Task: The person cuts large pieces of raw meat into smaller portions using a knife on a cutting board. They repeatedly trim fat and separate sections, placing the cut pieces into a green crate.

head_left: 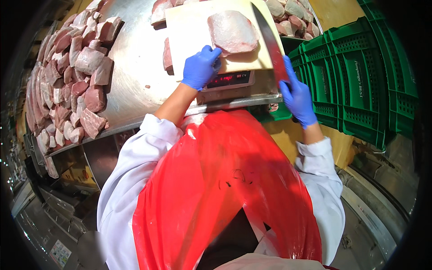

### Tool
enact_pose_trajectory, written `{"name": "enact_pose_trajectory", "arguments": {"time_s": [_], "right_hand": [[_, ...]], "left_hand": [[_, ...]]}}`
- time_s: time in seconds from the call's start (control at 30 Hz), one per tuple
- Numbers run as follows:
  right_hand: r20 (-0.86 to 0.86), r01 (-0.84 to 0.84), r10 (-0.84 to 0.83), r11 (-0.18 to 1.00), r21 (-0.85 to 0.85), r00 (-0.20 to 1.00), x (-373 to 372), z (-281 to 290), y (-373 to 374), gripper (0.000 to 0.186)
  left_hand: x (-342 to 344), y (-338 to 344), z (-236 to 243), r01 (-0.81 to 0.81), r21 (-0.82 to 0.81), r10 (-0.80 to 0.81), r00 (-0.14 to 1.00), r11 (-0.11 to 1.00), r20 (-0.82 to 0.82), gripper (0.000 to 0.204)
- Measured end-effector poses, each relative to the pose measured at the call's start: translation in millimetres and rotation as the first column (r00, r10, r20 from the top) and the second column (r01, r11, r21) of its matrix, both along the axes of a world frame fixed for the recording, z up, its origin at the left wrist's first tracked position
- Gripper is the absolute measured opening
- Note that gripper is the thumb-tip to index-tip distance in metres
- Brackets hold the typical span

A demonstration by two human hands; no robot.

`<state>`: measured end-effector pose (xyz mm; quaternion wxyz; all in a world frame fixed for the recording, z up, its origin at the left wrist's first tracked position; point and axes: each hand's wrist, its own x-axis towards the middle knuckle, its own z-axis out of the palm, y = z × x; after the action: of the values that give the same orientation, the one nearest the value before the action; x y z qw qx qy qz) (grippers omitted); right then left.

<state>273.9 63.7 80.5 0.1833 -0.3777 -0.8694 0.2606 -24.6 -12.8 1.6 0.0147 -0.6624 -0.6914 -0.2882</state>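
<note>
A large slab of pale, fat-covered meat (233, 32) lies on a cream cutting board (191, 27). At its near left corner my left hand (202, 67), in a blue glove, is closed with the fingertips pinching the meat's edge. My right hand (298, 99), also gloved in blue, grips a long knife (268, 38) beside the board's right edge. The blade points away from me and lies along that edge, its tip near the board's far end. Most of the knife's handle is hidden in my palm. Below the board's near edge shows a scale (229, 81) with a lit red display.
Many cut meat pieces (90, 60) are heaped along the left of the metal table (130, 67). More pieces (294, 18) fill a container beyond the board at right. Green plastic crates (351, 81) stand close on my right. The table's metal rim (238, 103) runs before my red apron (225, 171).
</note>
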Motion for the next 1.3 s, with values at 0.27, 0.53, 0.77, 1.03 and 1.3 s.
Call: {"name": "enact_pose_trajectory", "arguments": {"time_s": [0.27, 0.53, 0.77, 1.03, 1.3], "right_hand": [[-0.019, -0.033, 0.036, 0.993, 0.114, 0.999, -109, -27, 12, 0.071], [0.371, -0.286, 0.208, 0.943, 0.17, 0.905, -131, -20, 7, 0.075], [0.754, -0.538, 0.18, 0.802, 0.26, 0.632, -2, 44, 21, 0.079], [0.454, -0.274, 0.167, 0.945, 0.18, 0.875, 94, 33, 40, 0.081], [-0.582, -0.146, -0.413, 0.715, -0.684, 0.701, -82, -34, -32, 0.08]], "left_hand": [[4, -5, 6, -0.025, 0.083, 0.021, 0.998, 0.996, 0.053, 0.011], [-2, -9, -7, -0.053, 0.128, 0.042, 0.995, 0.99, 0.094, 0.008], [-23, -16, -12, -0.15, 0.06, 0.131, 0.961, 0.987, 0.243, 0.006], [-102, 7, -19, -0.179, 0.139, -0.065, 0.368, 0.974, 0.928, 0.012], [-158, 142, -14, 0.122, 0.206, -0.238, 0.395, 0.971, 0.887, 0.026]]}}
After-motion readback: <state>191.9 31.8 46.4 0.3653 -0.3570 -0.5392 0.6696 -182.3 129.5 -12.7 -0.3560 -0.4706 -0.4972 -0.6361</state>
